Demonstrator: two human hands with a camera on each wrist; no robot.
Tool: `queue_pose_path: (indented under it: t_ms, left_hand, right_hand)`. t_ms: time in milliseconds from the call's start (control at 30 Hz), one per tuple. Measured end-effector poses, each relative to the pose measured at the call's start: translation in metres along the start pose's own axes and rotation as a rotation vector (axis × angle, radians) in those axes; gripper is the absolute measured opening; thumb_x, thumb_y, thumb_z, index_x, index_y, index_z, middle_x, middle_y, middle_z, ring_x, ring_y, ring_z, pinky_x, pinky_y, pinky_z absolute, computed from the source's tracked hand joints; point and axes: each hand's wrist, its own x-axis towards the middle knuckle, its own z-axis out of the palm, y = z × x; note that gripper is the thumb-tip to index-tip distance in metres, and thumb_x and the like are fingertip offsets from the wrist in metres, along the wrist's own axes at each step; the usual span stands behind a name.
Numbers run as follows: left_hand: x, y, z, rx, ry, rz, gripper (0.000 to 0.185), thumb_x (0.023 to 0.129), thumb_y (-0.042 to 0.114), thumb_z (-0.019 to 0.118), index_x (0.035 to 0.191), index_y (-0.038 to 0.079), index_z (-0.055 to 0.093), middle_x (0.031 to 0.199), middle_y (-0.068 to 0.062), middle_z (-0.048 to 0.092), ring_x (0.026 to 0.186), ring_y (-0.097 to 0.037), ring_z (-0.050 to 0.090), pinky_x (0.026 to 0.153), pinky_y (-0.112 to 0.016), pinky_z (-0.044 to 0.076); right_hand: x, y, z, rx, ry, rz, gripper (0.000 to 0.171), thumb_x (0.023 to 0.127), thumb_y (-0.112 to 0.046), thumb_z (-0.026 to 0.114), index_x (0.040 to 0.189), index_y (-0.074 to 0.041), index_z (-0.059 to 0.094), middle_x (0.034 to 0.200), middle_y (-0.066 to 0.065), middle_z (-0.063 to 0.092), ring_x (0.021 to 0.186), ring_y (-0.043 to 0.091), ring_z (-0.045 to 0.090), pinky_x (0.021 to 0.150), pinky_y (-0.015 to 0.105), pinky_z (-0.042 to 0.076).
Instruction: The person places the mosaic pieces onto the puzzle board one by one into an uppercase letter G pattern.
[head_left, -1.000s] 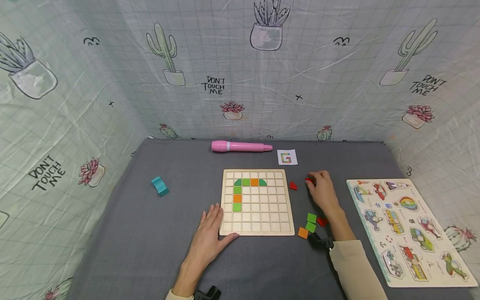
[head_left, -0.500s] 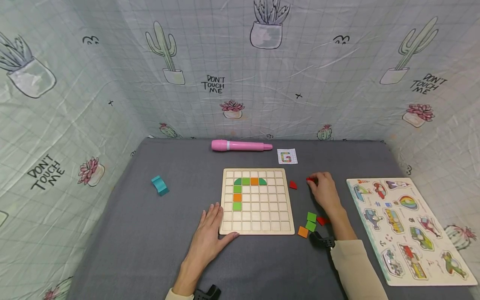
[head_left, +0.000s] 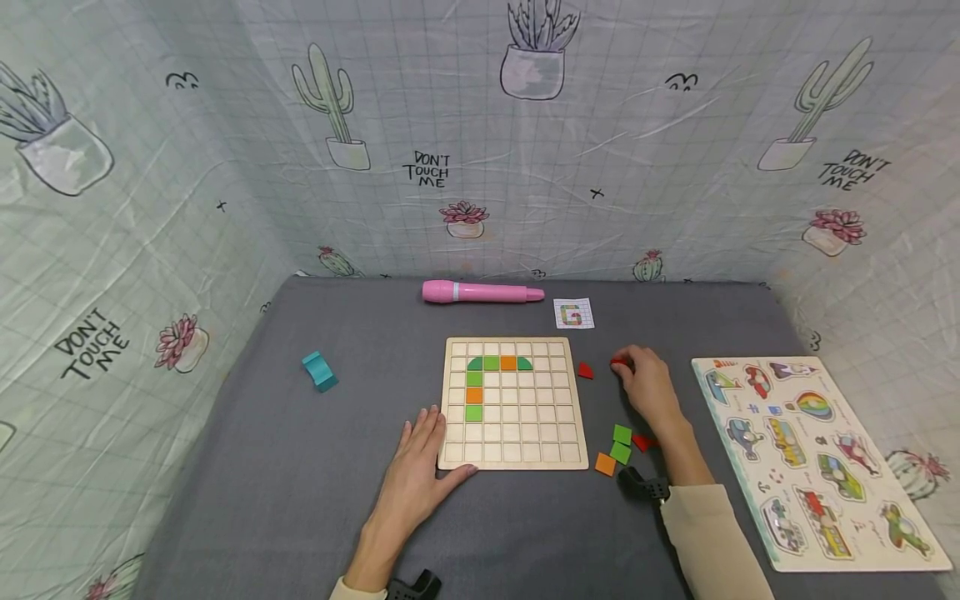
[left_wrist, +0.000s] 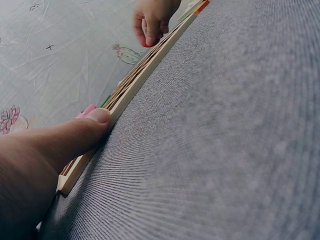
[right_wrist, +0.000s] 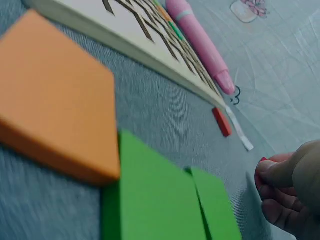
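My left hand point(head_left: 411, 479) rests at the near left corner of a wooden grid board point(head_left: 525, 433), fingers straight along its left side, thumb point(left_wrist: 95, 120) on the near edge. Green and orange pieces, two with rounded corners, lie across an upper row and down a column of the board. Right of the board, my right hand point(head_left: 647, 385) pinches a small red piece point(head_left: 619, 362) between thumb and fingers; its shape is mostly hidden. Another red piece point(head_left: 585, 371) with a curved side lies between that hand and the board.
Near my right wrist lie green squares point(head_left: 621, 452), an orange square point(head_left: 605, 464) and red pieces point(head_left: 642, 442). A pattern card point(head_left: 573, 314) and pink marker-like stick point(head_left: 483, 292) lie behind the board. A picture puzzle point(head_left: 817, 467) stands right, a teal wavy block point(head_left: 320, 372) left.
My right hand has shifted slightly to the right and toward me, still pinching the red piece. The left hand and the board look unchanged.
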Motion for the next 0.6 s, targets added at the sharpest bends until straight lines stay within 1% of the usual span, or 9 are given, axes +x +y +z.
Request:
queue_pose_path:
  t_ms: [167,267,333,500,600]
  left_hand:
    - [0.000,0.000,0.001,0.001,0.022,0.014,0.093,0.080,0.057,0.077,0.145,-0.004,0.049,0.154,-0.022,0.044,0.148,-0.038,0.037,0.123,-0.055,0.028]
    - [0.000,0.000,0.002,0.004,0.032,0.020,0.093,0.079,0.056,0.078,0.144,-0.005,0.049,0.154,-0.022,0.045,0.148,-0.039,0.037,0.123,-0.056,0.029]
    - [0.000,0.000,0.002,0.006,0.036,0.023,0.094,0.079,0.057,0.078,0.144,-0.005,0.050,0.154,-0.022,0.045,0.147,-0.039,0.038,0.123,-0.056,0.029]
    - [0.000,0.001,0.001,-0.001,0.020,0.011,0.093,0.081,0.057,0.076,0.145,-0.005,0.049,0.154,-0.022,0.044,0.149,-0.038,0.035,0.124,-0.056,0.026]
    - [0.000,0.001,0.001,-0.002,0.016,0.009,0.093,0.081,0.056,0.076,0.145,-0.005,0.049,0.155,-0.022,0.044,0.149,-0.038,0.035,0.124,-0.056,0.026]
  right_hand:
    - [-0.001,-0.013,-0.002,0.001,-0.009,-0.006,0.023,0.099,-0.005,0.061,0.117,0.007,0.066,0.112,0.028,0.065,0.105,0.043,0.061,0.095,0.058,0.052]
    - [-0.003,-0.022,-0.002,0.020,-0.019,-0.012,0.024,0.100,-0.007,0.060,0.118,0.006,0.066,0.115,0.027,0.064,0.109,0.043,0.061,0.097,0.058,0.052]
    - [-0.005,-0.027,-0.002,0.040,-0.024,-0.024,0.022,0.100,-0.008,0.059,0.117,0.005,0.067,0.114,0.026,0.065,0.108,0.042,0.061,0.095,0.057,0.053]
    - [-0.010,-0.041,-0.001,0.079,-0.029,-0.086,0.019,0.100,-0.008,0.060,0.113,0.004,0.066,0.111,0.023,0.064,0.099,0.037,0.062,0.087,0.053,0.056]
    - [-0.012,-0.049,0.001,0.084,-0.022,-0.124,0.016,0.099,-0.008,0.062,0.111,0.001,0.068,0.108,0.019,0.061,0.093,0.030,0.060,0.080,0.046,0.057]
